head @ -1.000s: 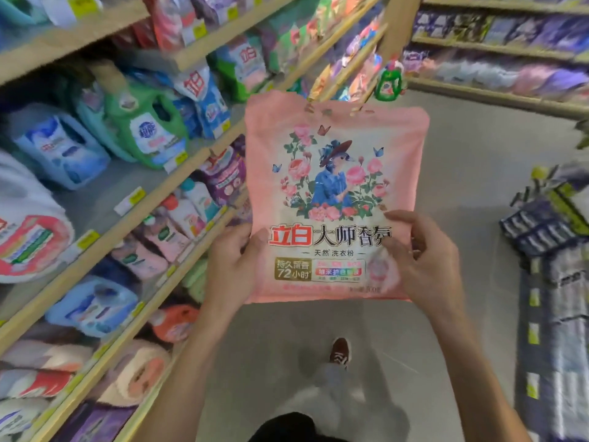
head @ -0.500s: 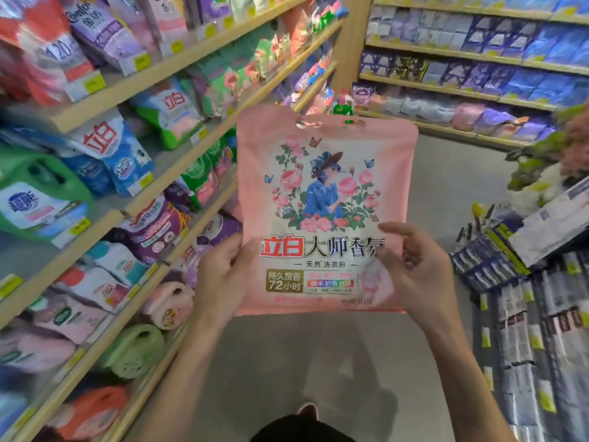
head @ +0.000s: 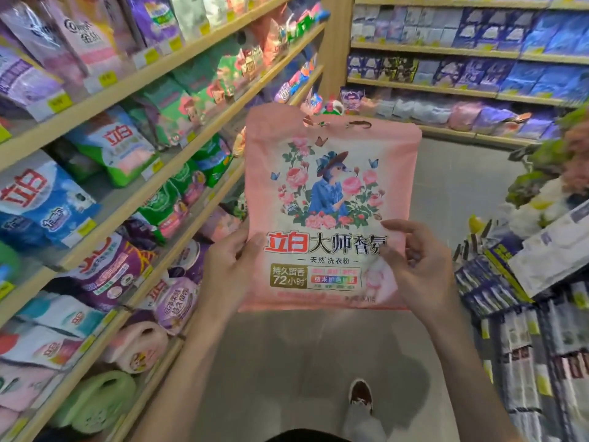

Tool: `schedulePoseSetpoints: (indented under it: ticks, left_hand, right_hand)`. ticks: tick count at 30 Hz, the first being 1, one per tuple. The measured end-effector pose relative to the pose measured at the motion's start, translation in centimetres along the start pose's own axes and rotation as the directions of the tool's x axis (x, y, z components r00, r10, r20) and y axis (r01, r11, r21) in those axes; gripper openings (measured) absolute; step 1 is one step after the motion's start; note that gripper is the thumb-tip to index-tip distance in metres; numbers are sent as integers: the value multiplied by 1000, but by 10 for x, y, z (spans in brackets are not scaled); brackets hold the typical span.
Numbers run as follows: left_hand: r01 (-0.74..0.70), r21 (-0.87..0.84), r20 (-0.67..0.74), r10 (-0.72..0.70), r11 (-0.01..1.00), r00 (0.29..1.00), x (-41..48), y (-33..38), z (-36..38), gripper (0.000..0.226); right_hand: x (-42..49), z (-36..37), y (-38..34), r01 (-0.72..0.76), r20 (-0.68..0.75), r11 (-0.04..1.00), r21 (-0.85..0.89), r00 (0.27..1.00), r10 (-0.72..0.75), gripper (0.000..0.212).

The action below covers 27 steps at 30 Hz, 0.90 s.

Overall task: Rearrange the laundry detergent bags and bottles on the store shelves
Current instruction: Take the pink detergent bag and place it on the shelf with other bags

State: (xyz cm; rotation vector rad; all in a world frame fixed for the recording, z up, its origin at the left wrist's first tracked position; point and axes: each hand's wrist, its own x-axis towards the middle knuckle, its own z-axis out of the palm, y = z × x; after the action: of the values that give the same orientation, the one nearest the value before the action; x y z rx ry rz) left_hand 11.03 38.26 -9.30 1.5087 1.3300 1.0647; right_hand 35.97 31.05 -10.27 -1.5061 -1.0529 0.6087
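Wooden store shelves (head: 134,199) fill the left side of the aisle, in several levels that slope away toward the far corner. They carry many detergent bags: a blue and white bag (head: 41,202) on a middle level, a purple bag (head: 111,266) one level lower, and green bags (head: 210,161) further along. On the lowest levels lie a pink rolled pack (head: 137,346) and a green rolled pack (head: 95,400). Small yellow price tags are fixed along the shelf edges.

At the far end stands another shelf unit (head: 446,52) with rows of blue and purple packs, rather blurred. On the right side is a display (head: 510,282) with dark blue and grey packs. The grey floor (head: 462,173) lies between them, and one shoe (head: 360,393) of the person shows at the bottom.

A pink laundry powder bag (head: 331,193) is held upright in the air in the middle of the aisle, in front of the person and just to the right of the left shelves, on no shelf. Its front shows roses, butterflies and a figure in a blue dress and hat, with red and black Chinese letters under it. The left hand (head: 226,275) grips the lower left edge of the bag, with the thumb on the front. The right hand (head: 420,275) holds the lower right part, with the thumb and the first finger on the front side.
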Motion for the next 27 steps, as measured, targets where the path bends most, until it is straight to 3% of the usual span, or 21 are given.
schedulePoseSetpoints:
  ticks: [7, 12, 17, 27]
  left_hand:
    - [56, -5, -53, -56, 998, 997, 60, 33, 86, 23]
    - [27, 35, -126, -22, 999, 992, 108, 50, 127, 24]
    - [85, 8, -155, -83, 996, 984, 153, 63, 151, 20]
    - [143, 67, -198, -127, 988, 972, 280, 60, 185, 21]
  right_hand:
    - [114, -56, 18, 78, 93, 994, -73, 993, -71, 33]
    - [195, -72, 27, 127, 119, 981, -146, 987, -110, 34]
    - [256, -71, 35, 108, 169, 988, -106, 982, -89, 39]
    - [400, -28, 52, 92, 259, 978, -189, 965, -41, 47]
